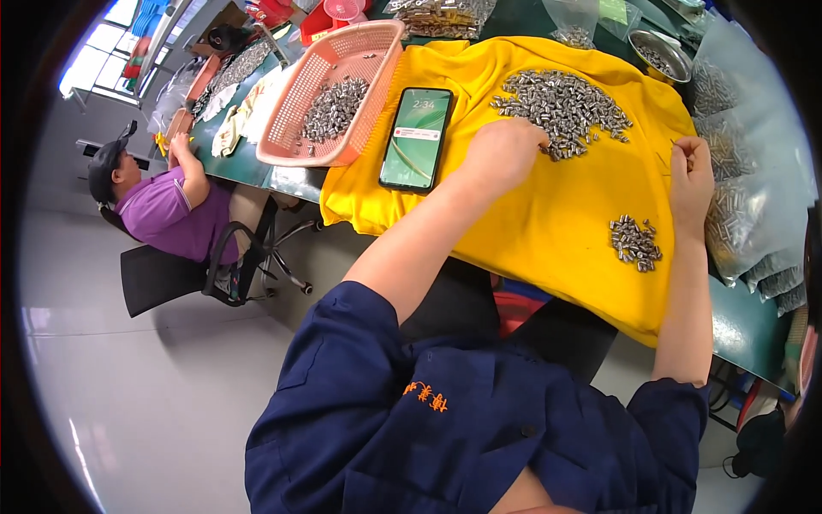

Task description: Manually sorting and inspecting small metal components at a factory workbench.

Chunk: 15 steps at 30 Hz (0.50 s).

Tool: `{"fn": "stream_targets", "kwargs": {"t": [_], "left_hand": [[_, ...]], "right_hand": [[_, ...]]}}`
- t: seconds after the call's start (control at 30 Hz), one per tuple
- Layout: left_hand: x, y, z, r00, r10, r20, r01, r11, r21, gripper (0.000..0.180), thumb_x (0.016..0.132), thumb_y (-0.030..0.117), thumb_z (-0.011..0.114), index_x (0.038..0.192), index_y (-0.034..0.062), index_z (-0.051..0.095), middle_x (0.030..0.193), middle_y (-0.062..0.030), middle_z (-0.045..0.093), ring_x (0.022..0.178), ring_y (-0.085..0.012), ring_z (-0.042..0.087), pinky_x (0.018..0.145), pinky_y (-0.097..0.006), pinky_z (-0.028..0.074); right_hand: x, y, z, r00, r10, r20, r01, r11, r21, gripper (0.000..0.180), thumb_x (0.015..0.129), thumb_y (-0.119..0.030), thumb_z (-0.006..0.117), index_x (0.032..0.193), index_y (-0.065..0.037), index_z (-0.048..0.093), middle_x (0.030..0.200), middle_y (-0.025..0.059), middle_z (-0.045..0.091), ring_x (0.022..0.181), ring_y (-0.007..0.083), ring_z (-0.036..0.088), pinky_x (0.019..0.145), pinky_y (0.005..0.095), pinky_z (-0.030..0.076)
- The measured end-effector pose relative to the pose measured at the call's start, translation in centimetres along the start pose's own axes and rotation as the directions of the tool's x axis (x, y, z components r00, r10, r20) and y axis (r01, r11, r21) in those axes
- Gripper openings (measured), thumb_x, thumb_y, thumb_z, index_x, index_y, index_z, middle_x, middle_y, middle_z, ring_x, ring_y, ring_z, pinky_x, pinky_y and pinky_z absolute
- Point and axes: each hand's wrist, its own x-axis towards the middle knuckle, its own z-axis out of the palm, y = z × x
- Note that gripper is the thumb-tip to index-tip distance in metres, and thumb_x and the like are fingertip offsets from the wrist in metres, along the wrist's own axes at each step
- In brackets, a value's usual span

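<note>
A yellow cloth (548,214) covers the table in front of me. A large heap of small silver metal parts (561,103) lies on its far side. My left hand (501,154) rests at the near edge of that heap, fingers curled into the parts. A smaller pile of the same metal parts (635,242) sits near the cloth's right side. My right hand (692,176) hovers just above and right of it, fingers pinched together; whether it holds a thin piece I cannot tell.
A phone (417,137) with a lit screen lies on the cloth's left part. A pink plastic basket (300,94) with more metal parts stands to its left. Clear bags of parts (745,206) crowd the right. A steel bowl (659,53) sits far right. Another person (163,201) sits at the left.
</note>
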Motion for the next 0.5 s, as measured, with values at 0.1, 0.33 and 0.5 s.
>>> {"fn": "stream_targets", "kwargs": {"t": [0.1,0.33,0.5], "left_hand": [[0.05,0.31,-0.37,1.000,0.010,0.028,-0.010,1.000,0.014,0.014,0.071,0.014,0.051,0.079,0.0084,0.062,0.080,-0.0083,0.059,0.077,-0.0262,0.056,0.068,-0.036,0.044],[0.40,0.30,-0.99,0.991,0.039,0.125,-0.048,0.996,0.069,0.012,0.071,0.014,0.051,0.076,0.0090,0.061,0.079,-0.0083,0.058,0.077,-0.0261,0.055,0.067,-0.036,0.044],[0.40,0.33,-1.09,0.993,0.106,0.060,-0.109,0.993,0.043,0.008,0.067,0.013,0.058,0.074,0.0100,0.060,0.074,-0.0088,0.056,0.072,-0.0260,0.056,0.063,-0.036,0.045]], "right_hand": [[0.01,-0.09,-0.11,1.000,-0.022,-0.002,0.022,0.999,0.024,0.006,0.079,-0.004,0.048,0.085,-0.002,0.047,0.071,0.0014,0.048,0.064,0.0069,0.043,0.060,0.0191,0.037],[0.04,-0.09,-0.05,1.000,-0.012,-0.004,0.012,0.999,0.050,0.006,0.079,-0.004,0.048,0.085,-0.002,0.047,0.071,0.0008,0.047,0.064,0.0066,0.043,0.060,0.0191,0.037],[0.02,-0.11,-0.09,1.000,0.006,0.014,-0.007,0.995,0.098,0.006,0.079,-0.003,0.047,0.085,-0.002,0.047,0.071,0.0002,0.047,0.064,0.0062,0.043,0.060,0.0187,0.037]]}}
